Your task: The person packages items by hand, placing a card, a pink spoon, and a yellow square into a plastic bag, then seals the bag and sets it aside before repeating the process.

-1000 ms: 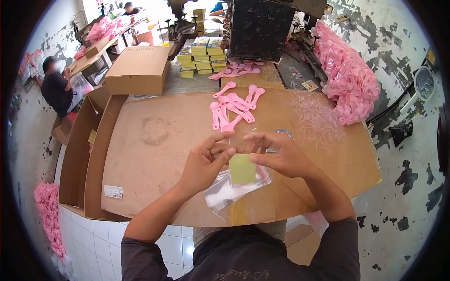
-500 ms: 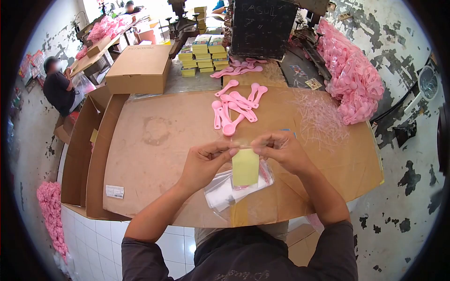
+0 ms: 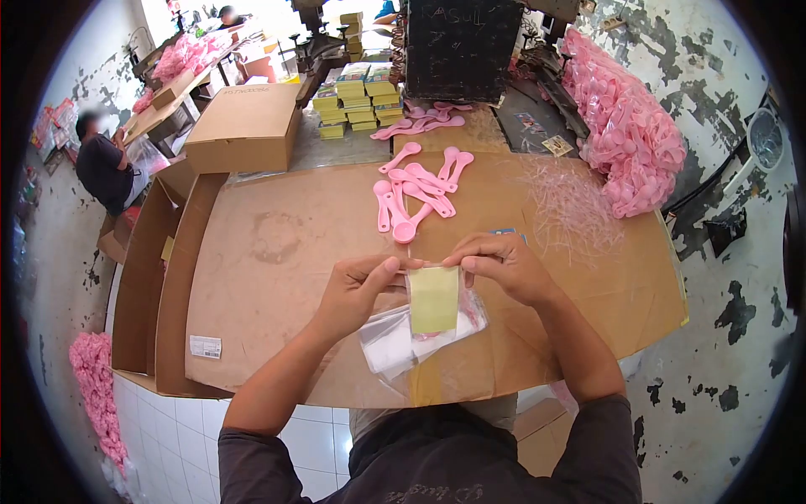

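Observation:
A small clear plastic bag with a pale yellow card (image 3: 434, 301) in it is held upright in front of me. My left hand (image 3: 363, 290) has its fingers closed at the bag's top left corner. At the top right corner, the thumb and fingers of my right hand (image 3: 506, 269) pinch the edge. Under the bag lies a stack of clear plastic bags (image 3: 390, 343) on the cardboard-covered table. Beyond my hands is a loose pile of pink measuring spoons (image 3: 416, 189). A blue printed card (image 3: 506, 233) shows partly behind my right hand.
A closed cardboard box (image 3: 243, 126) stands at the back left, beside stacks of yellow cards (image 3: 357, 97). An open carton (image 3: 168, 286) lines the left edge. Bagged pink spoons (image 3: 625, 134) and plastic strips (image 3: 575, 210) lie at the right. Another person (image 3: 107, 164) sits far left.
My left thumb has lifted a little from the bag's top edge. The bag stays between both hands, and the view has shifted slightly.

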`<state>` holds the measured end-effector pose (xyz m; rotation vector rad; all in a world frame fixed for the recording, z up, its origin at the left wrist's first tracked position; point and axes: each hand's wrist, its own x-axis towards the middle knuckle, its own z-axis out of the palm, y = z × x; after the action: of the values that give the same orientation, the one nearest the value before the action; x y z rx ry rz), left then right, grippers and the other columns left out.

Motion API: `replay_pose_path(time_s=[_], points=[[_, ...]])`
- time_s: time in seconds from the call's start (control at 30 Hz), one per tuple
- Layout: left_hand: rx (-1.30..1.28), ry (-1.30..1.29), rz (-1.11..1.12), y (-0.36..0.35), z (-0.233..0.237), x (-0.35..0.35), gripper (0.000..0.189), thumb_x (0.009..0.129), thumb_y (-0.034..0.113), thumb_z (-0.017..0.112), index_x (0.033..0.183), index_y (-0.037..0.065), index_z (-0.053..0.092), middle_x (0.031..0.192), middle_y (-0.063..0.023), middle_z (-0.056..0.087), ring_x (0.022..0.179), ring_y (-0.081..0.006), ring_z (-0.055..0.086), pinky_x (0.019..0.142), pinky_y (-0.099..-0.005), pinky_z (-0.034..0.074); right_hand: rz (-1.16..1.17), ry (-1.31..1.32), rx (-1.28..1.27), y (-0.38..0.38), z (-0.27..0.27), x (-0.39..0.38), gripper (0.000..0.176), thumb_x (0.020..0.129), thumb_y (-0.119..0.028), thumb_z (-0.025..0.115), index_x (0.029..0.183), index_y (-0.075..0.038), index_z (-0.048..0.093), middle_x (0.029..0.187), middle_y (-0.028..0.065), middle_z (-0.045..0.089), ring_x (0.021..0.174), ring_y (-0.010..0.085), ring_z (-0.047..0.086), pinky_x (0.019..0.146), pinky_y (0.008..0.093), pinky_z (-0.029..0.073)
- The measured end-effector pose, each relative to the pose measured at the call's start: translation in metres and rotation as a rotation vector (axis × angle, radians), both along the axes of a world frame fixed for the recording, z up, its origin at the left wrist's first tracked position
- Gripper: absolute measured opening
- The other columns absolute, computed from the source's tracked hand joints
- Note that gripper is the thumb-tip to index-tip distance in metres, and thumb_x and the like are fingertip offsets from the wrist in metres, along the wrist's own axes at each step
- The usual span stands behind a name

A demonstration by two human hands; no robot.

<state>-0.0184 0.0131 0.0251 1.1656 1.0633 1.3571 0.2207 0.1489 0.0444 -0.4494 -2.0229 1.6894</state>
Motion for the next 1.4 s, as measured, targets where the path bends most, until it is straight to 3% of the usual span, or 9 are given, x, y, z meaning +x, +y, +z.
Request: replay_pose_path(time_s=[0.53,0.63,0.73,0.9,1.0,1.07,1.17,1.3,1.4], points=[[0.078,-0.033,0.103,0.005,0.0,0.006,0.033,0.102,0.008,0.064,0.132,-0.005,0.061,0.111,-0.0107,0.073,0.103,-0.0158,0.07,0.092,-0.0279,0.058,0.095,-0.085,-0.015,-0.005,-0.009,-0.005,0.028,0.097,-0.001,0.068,0.124,0.004,0.062,0.101,0.0043,0.07,0.092,0.0101,0.066,0.084,0.0253,0.053],[0.136,0.019,0.12,0.004,0.003,0.01,0.036,0.101,0.01,0.067,0.133,-0.002,0.059,0.107,-0.0094,0.073,0.099,-0.0152,0.07,0.087,-0.0294,0.06,0.101,-0.031,-0.049,-0.007,0.0,-0.008,0.029,0.097,-0.001,0.067,0.126,0.003,0.062,0.101,0.0042,0.07,0.093,0.0101,0.066,0.084,0.0261,0.053],[-0.072,0.105,-0.07,0.002,0.001,-0.015,0.032,0.1,0.014,0.068,0.128,-0.002,0.063,0.103,-0.0087,0.073,0.092,-0.0139,0.071,0.077,-0.0303,0.061,0.013,-0.016,-0.006,-0.001,0.008,-0.008,0.03,0.097,-0.005,0.067,0.126,0.002,0.063,0.105,0.0056,0.071,0.096,0.0121,0.067,0.086,0.0281,0.053],[0.093,-0.082,0.373,-0.01,0.023,-0.088,0.024,0.098,0.018,0.069,0.118,0.005,0.067,0.101,-0.0066,0.072,0.085,-0.0149,0.071,0.066,-0.0303,0.059,-0.325,-0.275,0.551,0.039,0.008,0.022,0.033,0.093,-0.013,0.071,0.123,0.002,0.066,0.112,0.0126,0.07,0.103,0.0232,0.068,0.093,0.0344,0.053],[0.446,-0.343,0.929,-0.019,0.029,-0.13,0.038,0.106,0.034,0.053,0.131,0.006,0.06,0.141,-0.0101,0.062,0.12,-0.0196,0.065,0.093,-0.0307,0.053,-0.366,-0.373,0.71,0.06,-0.007,0.046,0.033,0.091,-0.015,0.072,0.12,0.001,0.069,0.116,0.0162,0.068,0.11,0.0304,0.065,0.099,0.0389,0.05],[0.526,-0.631,0.908,-0.026,0.051,-0.13,0.043,0.108,0.035,0.05,0.138,0.005,0.056,0.148,-0.0116,0.056,0.127,-0.0214,0.062,0.096,-0.0341,0.052,-0.367,-0.393,0.827,0.068,-0.018,0.054,0.032,0.09,-0.016,0.073,0.118,0.0,0.07,0.117,0.0169,0.066,0.114,0.0334,0.062,0.102,0.0412,0.048],[0.419,-0.443,0.824,-0.012,0.028,-0.118,0.049,0.108,0.037,0.048,0.145,0.004,0.05,0.14,-0.0102,0.062,0.126,-0.0222,0.061,0.098,-0.0299,0.052,-0.245,-0.447,0.939,0.07,-0.024,0.058,0.033,0.089,-0.018,0.075,0.117,-0.003,0.07,0.123,0.0166,0.063,0.12,0.0324,0.058,0.105,0.0411,0.045],[0.067,0.234,0.461,0.01,-0.013,-0.056,0.03,0.096,0.02,0.066,0.121,0.003,0.068,0.11,-0.0069,0.069,0.09,-0.0151,0.066,0.083,-0.0322,0.053,-0.225,-0.443,0.832,0.077,-0.036,0.059,0.034,0.085,-0.019,0.078,0.113,-0.002,0.071,0.118,0.0142,0.064,0.116,0.0324,0.059,0.103,0.0411,0.045],[0.179,0.81,0.136,0.007,-0.024,0.003,0.039,0.084,0.026,0.085,0.114,0.004,0.073,0.096,-0.0065,0.066,0.086,-0.0175,0.064,0.074,-0.0328,0.051,-0.269,-0.433,0.759,0.077,-0.039,0.056,0.031,0.085,-0.02,0.078,0.11,-0.003,0.071,0.117,0.0132,0.063,0.115,0.0314,0.059,0.101,0.0412,0.046]])
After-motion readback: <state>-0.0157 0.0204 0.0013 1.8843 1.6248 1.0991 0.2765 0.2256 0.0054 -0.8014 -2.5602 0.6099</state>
